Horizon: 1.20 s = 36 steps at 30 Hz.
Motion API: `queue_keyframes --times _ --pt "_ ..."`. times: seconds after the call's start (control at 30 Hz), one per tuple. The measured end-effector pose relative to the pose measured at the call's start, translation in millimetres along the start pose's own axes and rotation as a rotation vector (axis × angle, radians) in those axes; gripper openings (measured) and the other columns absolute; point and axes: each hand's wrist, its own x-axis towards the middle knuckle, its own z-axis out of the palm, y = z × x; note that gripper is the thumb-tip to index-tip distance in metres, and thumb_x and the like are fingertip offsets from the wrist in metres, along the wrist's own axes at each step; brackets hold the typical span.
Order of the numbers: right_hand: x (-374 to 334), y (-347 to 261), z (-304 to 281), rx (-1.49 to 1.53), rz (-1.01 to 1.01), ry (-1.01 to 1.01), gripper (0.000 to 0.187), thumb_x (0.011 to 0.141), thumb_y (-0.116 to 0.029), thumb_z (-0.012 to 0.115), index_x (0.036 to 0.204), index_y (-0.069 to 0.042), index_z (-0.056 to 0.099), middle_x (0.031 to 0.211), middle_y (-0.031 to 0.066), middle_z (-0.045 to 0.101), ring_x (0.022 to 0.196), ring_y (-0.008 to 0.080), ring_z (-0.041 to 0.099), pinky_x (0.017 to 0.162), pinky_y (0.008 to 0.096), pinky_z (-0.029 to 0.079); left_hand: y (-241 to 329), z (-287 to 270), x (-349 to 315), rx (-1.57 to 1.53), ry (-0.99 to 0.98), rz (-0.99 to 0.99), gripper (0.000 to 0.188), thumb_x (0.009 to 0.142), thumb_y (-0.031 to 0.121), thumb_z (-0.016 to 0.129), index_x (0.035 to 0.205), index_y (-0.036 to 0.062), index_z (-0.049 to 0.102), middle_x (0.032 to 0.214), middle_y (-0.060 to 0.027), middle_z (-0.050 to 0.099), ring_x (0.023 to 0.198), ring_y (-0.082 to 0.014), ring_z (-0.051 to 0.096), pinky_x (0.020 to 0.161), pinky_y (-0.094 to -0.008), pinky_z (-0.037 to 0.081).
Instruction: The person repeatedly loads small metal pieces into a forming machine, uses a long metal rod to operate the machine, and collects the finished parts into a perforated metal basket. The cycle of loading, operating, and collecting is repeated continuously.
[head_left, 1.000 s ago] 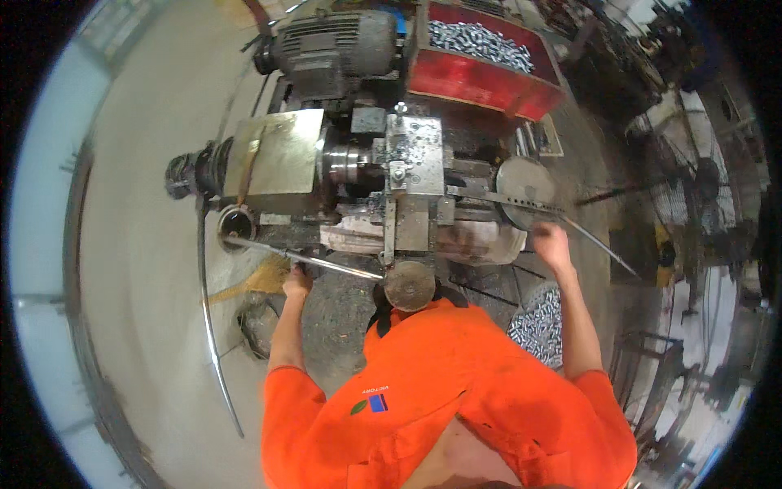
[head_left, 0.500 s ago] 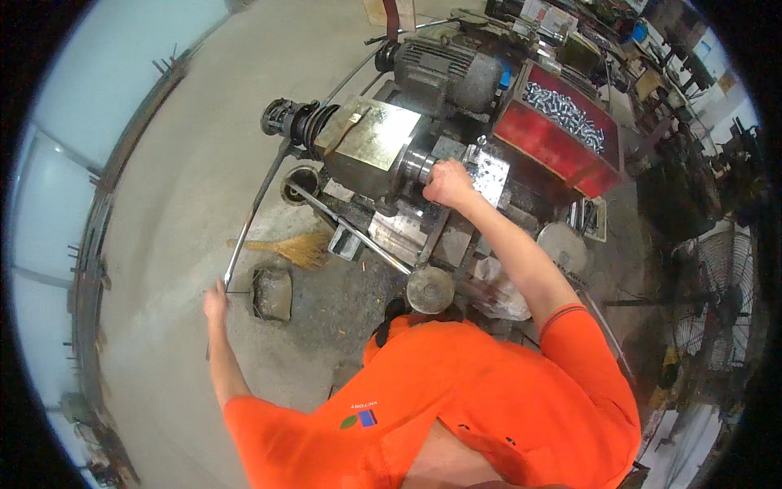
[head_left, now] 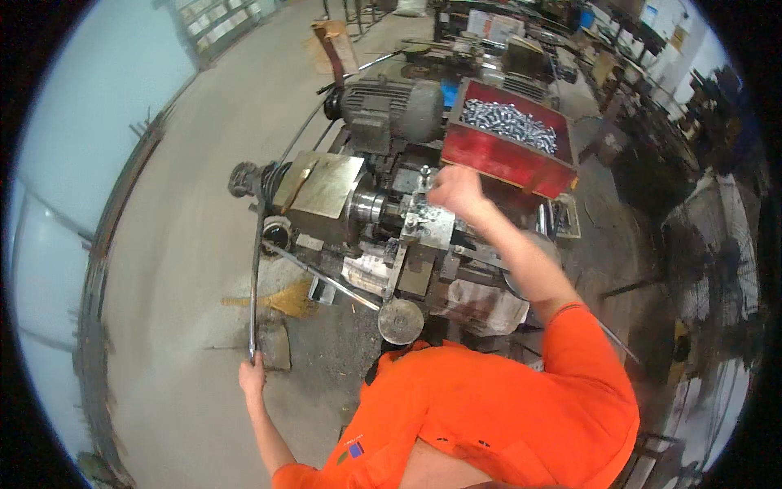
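My left hand (head_left: 252, 375) is closed round the bright end of a long metal lever (head_left: 255, 301), which runs up beside the headstock of a small lathe-like machine. Closed and in the air, my right hand (head_left: 458, 191) is over the machine's metal tool slide (head_left: 429, 224), to the right of the round steel chuck (head_left: 368, 207). Its fingers face away, so whatever they hold is hidden. Just beyond that hand stands a red box (head_left: 501, 161) filled with small shiny metal parts (head_left: 511, 124).
An electric motor (head_left: 391, 110) sits behind the headstock cover (head_left: 319, 183). A second rod (head_left: 326, 277) slants toward a round metal disc (head_left: 401, 321) near my body. On the floor at left lie a straw broom (head_left: 281, 301) and a dustpan-like tray (head_left: 277, 346). A fan (head_left: 717, 301) stands at right.
My right hand has left the chuck and moved right, toward the red box. My left hand has swung the lever's end closer to my body. The view has shifted too.
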Motion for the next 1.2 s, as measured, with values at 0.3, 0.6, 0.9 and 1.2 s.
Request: queue_keyframes --times 0.3,0.6,0.9,1.2 --pt "-100 88 11 0.314 -0.273 0.643 0.046 0.057 -0.020 0.063 0.103 -0.010 0.062 0.115 0.0176 0.053 0.099 0.0363 0.053 0.085 0.0420 0.045 231 16 24 -0.346 -0.185 0.815 0.029 0.084 0.028 0.056 0.101 0.0051 0.061 0.082 -0.0162 0.064 0.075 -0.0342 0.062 0.067 -0.0397 0.048" --pt "-415 106 268 0.306 0.762 0.240 0.017 0.055 -0.023 0.064 0.067 -0.011 0.063 0.075 0.0096 0.060 0.074 0.0294 0.059 0.065 0.0399 0.049 278 137 17 0.173 -0.193 0.894 0.020 0.075 0.027 0.059 0.089 0.0157 0.069 0.080 -0.0080 0.067 0.074 -0.0275 0.064 0.064 -0.0376 0.048" --pt "-540 171 310 0.229 1.223 -0.057 0.021 0.064 -0.018 0.057 0.076 -0.002 0.065 0.100 0.0156 0.059 0.091 0.0320 0.060 0.079 0.0381 0.050 281 142 39 0.165 -0.266 0.875 0.018 0.077 0.023 0.059 0.089 0.0113 0.067 0.075 -0.0060 0.067 0.068 -0.0219 0.064 0.064 -0.0363 0.047" --pt "-510 242 349 0.120 1.103 -0.312 0.027 0.071 -0.021 0.056 0.088 -0.003 0.067 0.112 0.0170 0.054 0.104 0.0297 0.054 0.088 0.0358 0.045 305 114 -8 0.281 -0.216 0.936 0.021 0.076 0.025 0.059 0.089 0.0104 0.067 0.071 -0.0069 0.066 0.065 -0.0229 0.064 0.060 -0.0363 0.047"
